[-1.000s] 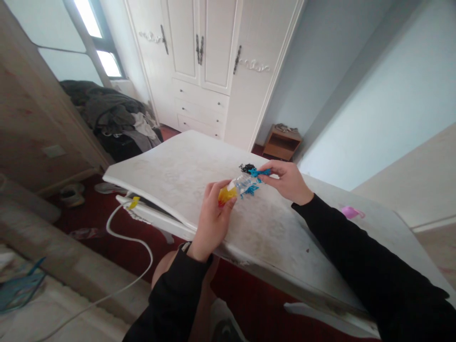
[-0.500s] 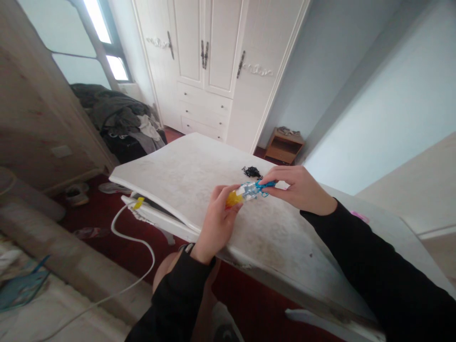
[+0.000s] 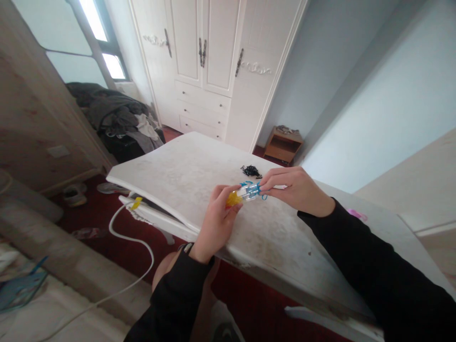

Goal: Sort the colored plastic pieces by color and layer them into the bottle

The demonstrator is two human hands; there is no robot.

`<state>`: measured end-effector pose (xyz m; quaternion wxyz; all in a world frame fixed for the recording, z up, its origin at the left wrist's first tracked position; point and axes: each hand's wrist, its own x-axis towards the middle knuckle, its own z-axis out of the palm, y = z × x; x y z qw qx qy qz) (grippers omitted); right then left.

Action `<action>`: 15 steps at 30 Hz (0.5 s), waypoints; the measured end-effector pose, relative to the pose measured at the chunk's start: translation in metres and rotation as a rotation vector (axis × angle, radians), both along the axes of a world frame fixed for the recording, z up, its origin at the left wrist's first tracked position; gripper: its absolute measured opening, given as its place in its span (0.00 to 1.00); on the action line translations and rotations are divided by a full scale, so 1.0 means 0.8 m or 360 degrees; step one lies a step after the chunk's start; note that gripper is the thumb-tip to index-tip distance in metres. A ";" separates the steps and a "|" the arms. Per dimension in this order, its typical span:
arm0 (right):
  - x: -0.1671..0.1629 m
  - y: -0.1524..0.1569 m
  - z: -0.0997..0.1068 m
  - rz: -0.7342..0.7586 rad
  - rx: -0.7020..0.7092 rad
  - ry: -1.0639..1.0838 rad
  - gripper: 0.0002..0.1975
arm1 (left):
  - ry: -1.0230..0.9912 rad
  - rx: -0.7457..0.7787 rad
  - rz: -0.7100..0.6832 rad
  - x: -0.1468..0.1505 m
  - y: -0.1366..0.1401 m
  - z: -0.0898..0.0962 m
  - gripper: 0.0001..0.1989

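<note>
My left hand (image 3: 218,216) is closed around the yellow end of a small clear plastic container (image 3: 245,192), holding it tilted above the table. Yellow and a little orange-red show inside it near my fingers. Blue elastic bands (image 3: 264,196), thin and looped, stick out at its right end, and a few more lie along its far side. My right hand (image 3: 290,189) pinches at that right end, thumb and fingers together on the blue bands. A pale strip shows between its fingers. Just beyond the container, a tangled pile of small black bands (image 3: 251,171) rests on the table.
The white table (image 3: 171,175) has a worn, lifted edge at left, with a white cable (image 3: 146,242) hanging there. A pink item (image 3: 356,214) lies beyond my right forearm. Behind stand a white wardrobe (image 3: 210,99), a small wooden cabinet (image 3: 283,146) and piled clothes (image 3: 117,118).
My right fingers have closed in on the container's right end. The blue bands, bunched in the fingertips before, now sit around that end and along its far side. My left hand keeps its hold.
</note>
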<state>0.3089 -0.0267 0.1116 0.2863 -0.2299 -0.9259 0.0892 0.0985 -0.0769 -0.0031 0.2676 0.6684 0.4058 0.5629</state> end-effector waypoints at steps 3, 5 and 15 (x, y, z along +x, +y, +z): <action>0.001 0.000 0.001 0.0029 0.0043 -0.0032 0.08 | -0.0007 -0.0005 0.0006 0.000 0.000 -0.001 0.18; 0.002 0.000 0.002 0.0026 0.0067 -0.0078 0.08 | -0.0022 -0.0008 0.0014 0.000 0.001 -0.001 0.19; -0.008 -0.008 -0.001 -0.0279 -0.0049 0.0100 0.01 | -0.0047 0.0011 0.0008 -0.001 0.002 -0.002 0.18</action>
